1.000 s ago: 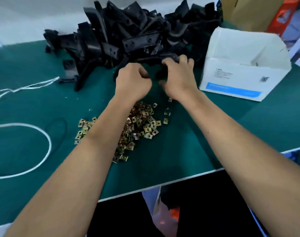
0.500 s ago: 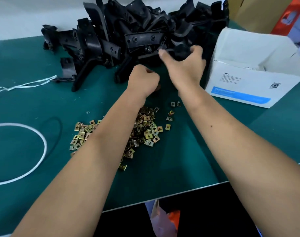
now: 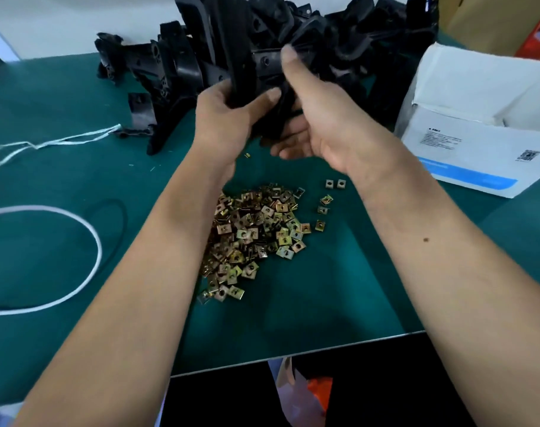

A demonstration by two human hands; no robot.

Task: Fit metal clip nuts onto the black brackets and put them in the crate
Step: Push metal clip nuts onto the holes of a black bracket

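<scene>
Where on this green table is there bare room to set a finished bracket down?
Bare green table lies between the clip nuts and the near edge, and between the white cord loop and the left forearm. The back is crowded: bracket pile, white box, and both hands on a bracket.

The white box at three o'clock carries a blurred printed label and QR code; nothing is legible.

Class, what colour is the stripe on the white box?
Blue stripe on the white box; head view.
</scene>
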